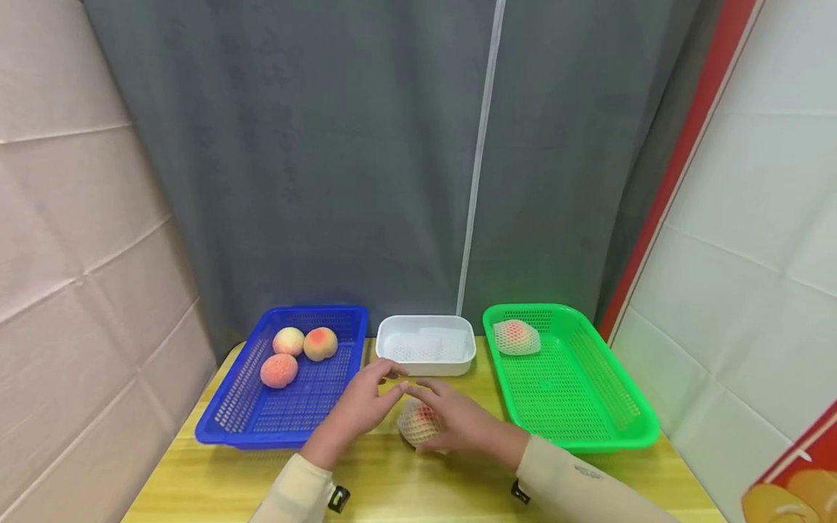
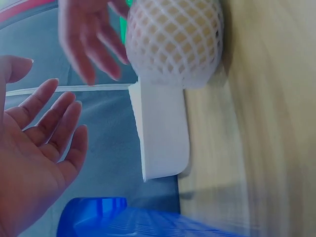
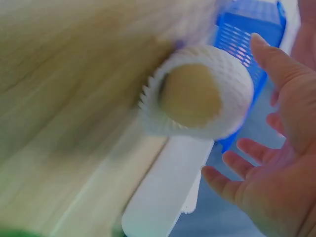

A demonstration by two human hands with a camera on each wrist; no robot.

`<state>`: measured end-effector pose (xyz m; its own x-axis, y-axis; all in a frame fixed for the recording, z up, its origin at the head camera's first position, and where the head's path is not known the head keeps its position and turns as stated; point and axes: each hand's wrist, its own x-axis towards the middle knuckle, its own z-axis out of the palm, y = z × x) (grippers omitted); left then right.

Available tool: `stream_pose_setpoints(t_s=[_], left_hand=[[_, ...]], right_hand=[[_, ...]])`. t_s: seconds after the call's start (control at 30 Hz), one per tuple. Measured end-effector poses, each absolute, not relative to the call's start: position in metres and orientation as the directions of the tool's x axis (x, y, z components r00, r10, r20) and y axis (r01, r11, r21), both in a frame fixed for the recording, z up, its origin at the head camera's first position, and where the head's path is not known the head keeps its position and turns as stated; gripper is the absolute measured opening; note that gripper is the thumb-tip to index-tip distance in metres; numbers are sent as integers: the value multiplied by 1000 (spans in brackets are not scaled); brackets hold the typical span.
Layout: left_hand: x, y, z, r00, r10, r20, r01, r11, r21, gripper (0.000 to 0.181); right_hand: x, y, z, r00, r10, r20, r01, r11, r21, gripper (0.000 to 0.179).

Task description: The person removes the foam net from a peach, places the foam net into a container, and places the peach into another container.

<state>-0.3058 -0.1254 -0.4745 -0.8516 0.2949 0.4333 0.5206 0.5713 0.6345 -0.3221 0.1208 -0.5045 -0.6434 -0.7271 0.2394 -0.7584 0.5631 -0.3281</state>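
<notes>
A peach in a white foam net (image 1: 421, 423) sits on the wooden table, with its bare yellowish base showing through the net's opening in the right wrist view. My right hand (image 1: 454, 418) hovers over its right side, fingers spread and gently bent; a gap shows between this hand (image 3: 281, 148) and the peach in the right wrist view. On the other side, my left hand (image 1: 365, 403) is held palm inward with loose fingers, and nothing lies in it (image 2: 39, 143). The fingertips of both hands come close together above the peach in the head view.
A blue basket (image 1: 261, 439) at the left holds three bare peaches (image 1: 279, 371). The green basket (image 1: 588, 407) at the right has one netted peach (image 1: 516, 337). Between them, at the back, stands a white tub (image 1: 425, 368) with white foam nets (image 1: 434, 341) inside.
</notes>
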Motion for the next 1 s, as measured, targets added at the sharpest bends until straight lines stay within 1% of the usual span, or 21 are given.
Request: stream_pose_setpoints(t_s=[0.13, 0.27, 0.5, 0.7, 0.87, 1.0], left_hand=[[-303, -125, -478, -860, 306, 409, 510, 517, 687, 19], [-301, -126, -484, -874, 287, 393, 486, 501, 716, 16], [-297, -123, -487, -876, 250, 413, 482, 518, 707, 16], [-294, -116, -487, -882, 250, 399, 471, 480, 740, 16], [-293, -108, -494, -891, 222, 396, 454, 440, 774, 15], [-289, -100, -499, -897, 163, 410, 439, 416, 796, 15]], right_hand=[[-320, 132, -493, -683, -677, 274, -718, 553, -423, 94], [-318, 143, -487, -711, -630, 313, -688, 530, -496, 88], [-316, 153, -488, -762, -562, 322, -628, 520, -579, 87], [-312, 154, -494, -807, -509, 300, -565, 518, -642, 89], [-309, 151, -503, -828, -482, 286, -529, 501, -685, 86], [-309, 149, -510, -834, -474, 283, -514, 482, -709, 86]])
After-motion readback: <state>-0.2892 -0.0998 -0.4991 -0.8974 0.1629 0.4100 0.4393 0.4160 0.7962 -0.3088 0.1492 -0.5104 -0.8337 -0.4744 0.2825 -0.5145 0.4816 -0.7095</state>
